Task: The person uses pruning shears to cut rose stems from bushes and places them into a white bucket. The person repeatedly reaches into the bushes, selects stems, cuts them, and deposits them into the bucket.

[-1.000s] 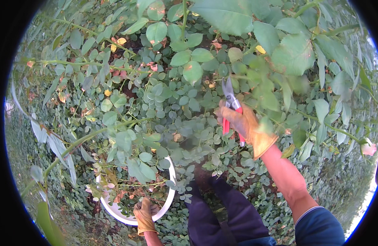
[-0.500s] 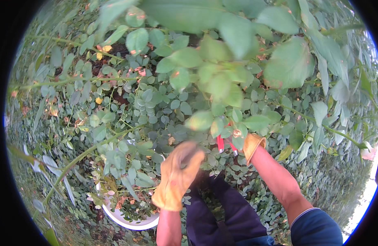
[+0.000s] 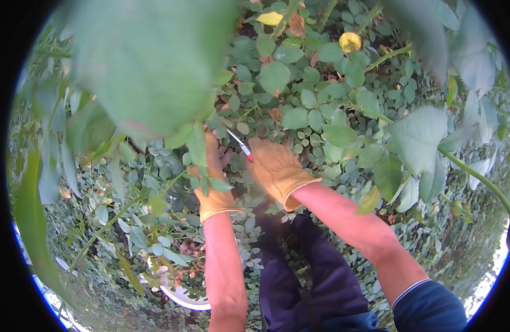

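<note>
White tub (image 3: 183,297), brown leaves (image 3: 195,269) inside, right hand (image 3: 277,169) gripping pruners (image 3: 241,145)

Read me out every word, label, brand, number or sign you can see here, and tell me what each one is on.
There are none that can be read.
Left glove and right glove: no lettering shows.
Shears: mostly hidden, no marking can be made out.
White tub: no lettering on the part in view.
Blue sleeve: no print shows.
</note>
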The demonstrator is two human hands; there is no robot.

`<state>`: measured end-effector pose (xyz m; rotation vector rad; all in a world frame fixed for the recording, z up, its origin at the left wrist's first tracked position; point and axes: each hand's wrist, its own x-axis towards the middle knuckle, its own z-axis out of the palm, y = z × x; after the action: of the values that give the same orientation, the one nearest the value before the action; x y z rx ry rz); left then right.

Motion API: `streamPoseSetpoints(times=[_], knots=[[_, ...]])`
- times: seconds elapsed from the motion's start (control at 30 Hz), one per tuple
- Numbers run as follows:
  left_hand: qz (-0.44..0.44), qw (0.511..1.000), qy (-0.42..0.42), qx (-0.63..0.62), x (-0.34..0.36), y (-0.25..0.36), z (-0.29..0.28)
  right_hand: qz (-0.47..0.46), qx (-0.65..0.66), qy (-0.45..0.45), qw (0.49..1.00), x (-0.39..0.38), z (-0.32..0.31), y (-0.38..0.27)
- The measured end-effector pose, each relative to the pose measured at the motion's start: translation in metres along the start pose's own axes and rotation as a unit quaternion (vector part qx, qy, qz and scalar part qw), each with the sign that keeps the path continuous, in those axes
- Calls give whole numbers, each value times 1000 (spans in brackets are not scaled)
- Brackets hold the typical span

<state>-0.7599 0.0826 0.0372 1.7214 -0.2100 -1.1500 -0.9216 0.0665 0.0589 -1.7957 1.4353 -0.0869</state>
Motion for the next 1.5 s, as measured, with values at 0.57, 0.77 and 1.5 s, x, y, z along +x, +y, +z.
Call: streamPoseSetpoints(times=[0.57,0.77,1.5], knots=[[-293,576,-358,-674,-19,-142,31,207,713,-188,643,-2,-20,67],[-324,732,-218,-558,-42,-180,67,243,758,-230,559,21,-6,77],[-277,849,-244,-379,-4,-203,48,318,493,-263,766,58,-12,88]])
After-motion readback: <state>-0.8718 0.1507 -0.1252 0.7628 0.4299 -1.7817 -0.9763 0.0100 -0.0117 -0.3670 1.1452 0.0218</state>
